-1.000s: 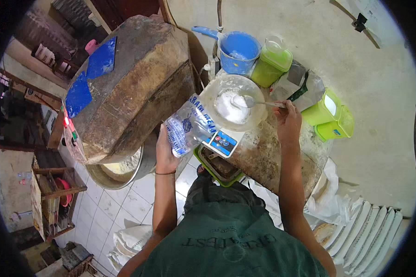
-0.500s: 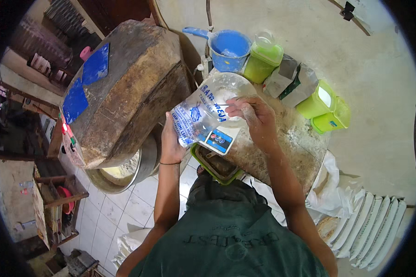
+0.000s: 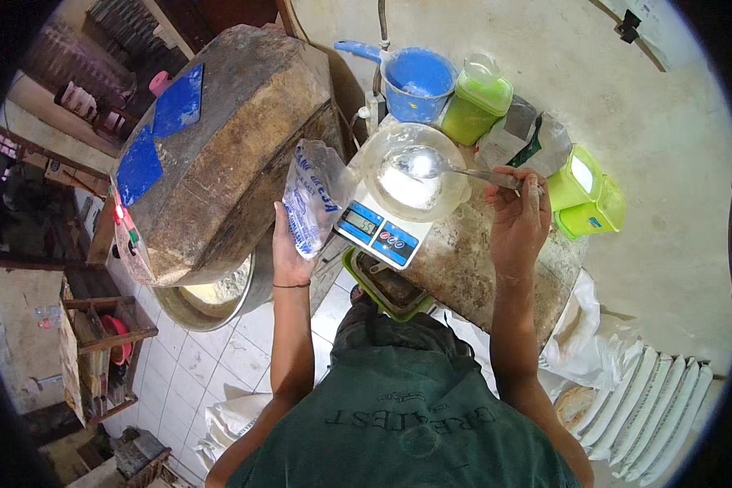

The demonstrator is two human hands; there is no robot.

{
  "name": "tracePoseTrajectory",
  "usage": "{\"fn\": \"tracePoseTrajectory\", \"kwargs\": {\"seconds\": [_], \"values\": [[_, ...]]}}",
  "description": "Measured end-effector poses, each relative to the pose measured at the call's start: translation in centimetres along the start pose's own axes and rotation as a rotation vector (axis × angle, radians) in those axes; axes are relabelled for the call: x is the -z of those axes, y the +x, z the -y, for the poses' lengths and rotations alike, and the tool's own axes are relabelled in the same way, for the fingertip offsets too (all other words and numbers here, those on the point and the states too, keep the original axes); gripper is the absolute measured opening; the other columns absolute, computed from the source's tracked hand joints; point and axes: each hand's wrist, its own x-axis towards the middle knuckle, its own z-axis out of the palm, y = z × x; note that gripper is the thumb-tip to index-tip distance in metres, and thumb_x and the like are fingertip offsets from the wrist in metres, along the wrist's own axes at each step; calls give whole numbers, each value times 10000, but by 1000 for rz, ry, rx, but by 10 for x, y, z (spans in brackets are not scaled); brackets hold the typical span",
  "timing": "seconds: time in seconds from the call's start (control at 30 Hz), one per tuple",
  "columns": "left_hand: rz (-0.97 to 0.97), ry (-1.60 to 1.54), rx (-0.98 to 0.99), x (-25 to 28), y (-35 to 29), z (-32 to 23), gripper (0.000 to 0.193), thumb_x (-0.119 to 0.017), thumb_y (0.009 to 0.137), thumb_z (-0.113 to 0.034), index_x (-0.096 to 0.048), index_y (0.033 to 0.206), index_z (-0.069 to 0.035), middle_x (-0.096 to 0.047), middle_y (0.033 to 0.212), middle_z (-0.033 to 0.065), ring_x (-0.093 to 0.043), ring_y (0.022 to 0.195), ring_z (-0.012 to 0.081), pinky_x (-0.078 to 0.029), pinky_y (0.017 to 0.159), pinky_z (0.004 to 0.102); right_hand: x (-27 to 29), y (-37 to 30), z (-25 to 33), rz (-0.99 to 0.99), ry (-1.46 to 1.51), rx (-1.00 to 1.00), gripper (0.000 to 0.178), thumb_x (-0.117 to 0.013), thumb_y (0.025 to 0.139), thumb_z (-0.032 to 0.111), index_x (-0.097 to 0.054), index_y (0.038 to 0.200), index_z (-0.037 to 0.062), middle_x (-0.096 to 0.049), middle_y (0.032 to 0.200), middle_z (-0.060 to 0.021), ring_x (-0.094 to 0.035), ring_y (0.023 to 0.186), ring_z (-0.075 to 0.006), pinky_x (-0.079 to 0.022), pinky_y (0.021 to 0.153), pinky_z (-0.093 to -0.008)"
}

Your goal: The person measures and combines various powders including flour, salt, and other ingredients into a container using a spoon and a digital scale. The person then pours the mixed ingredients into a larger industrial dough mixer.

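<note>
My left hand (image 3: 291, 244) is closed around the side of a clear plastic salt bag (image 3: 311, 195) with blue print, held upright left of the scale. In my right hand (image 3: 519, 207) is the handle of a metal spoon (image 3: 455, 169), its bowl over a translucent plastic bowl (image 3: 374, 163). White powder (image 3: 411, 193) lies in that bowl. The bowl stands on a white digital kitchen scale (image 3: 397, 254) with a blue panel and a lit display.
Behind the bowl are a blue dipper (image 3: 419, 81), a lidded green container (image 3: 476, 106) and a crumpled bag (image 3: 545, 142). Green tubs (image 3: 590, 207) stand at right on the stained table (image 3: 464, 276). A large mixer (image 3: 228, 146) rises at left above a metal bowl (image 3: 256, 297) of flour.
The spoon has come out of the salt bag and now hangs over the bowl. My right hand has moved right; the bag has shifted left, uncovering the scale's display.
</note>
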Motion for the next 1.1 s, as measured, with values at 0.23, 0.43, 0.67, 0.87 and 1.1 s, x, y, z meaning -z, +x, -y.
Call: {"fn": "tracePoseTrajectory", "kwargs": {"seconds": [0.23, 0.43, 0.67, 0.87, 1.1], "values": [[-114, 91, -31, -16, -3, 4, 413, -344, 895, -445, -506, 1066, -106, -592, 933, 54, -595, 790, 220, -489, 556, 334, -5, -1, -1, -21, -90, 55, 171, -389, 917, 165, -464, 947, 15, -579, 902, -155, -590, 653, -178, -483, 575, -271], [-141, 87, -77, 1, -11, -6, 419, -366, 893, -428, -498, 1087, -81, -590, 960, 73, -591, 803, 229, -513, 608, 334, 46, 15, -15, -195, -407, -17, 201, -375, 918, 195, -465, 906, 16, -571, 790, -109, -548, 568, -147, -458, 524, -254], [-191, 162, -99, 19, -21, -9, 407, -374, 895, -419, -508, 1075, -80, -588, 973, 59, -597, 790, 214, -510, 552, 321, 76, 28, -51, -188, -399, -241, 183, -384, 903, 183, -454, 874, 17, -557, 753, -83, -524, 541, -132, -437, 482, -249], [-227, 148, -127, 19, -27, -11, 405, -368, 896, -420, -507, 1074, -83, -587, 979, 56, -604, 810, 214, -524, 537, 320, 69, 36, -64, -200, -369, -295, 165, -395, 899, 170, -470, 875, 25, -551, 763, -89, -538, 564, -139, -434, 482, -247], [-284, 156, -150, 17, -31, -13, 390, -367, 900, -412, -514, 1068, -92, -594, 925, 38, -600, 760, 188, -519, 582, 311, 60, 41, -65, -89, -381, -317, 184, -391, 903, 177, -449, 931, 5, -558, 809, -100, -574, 611, -164, -473, 535, -265]]}}
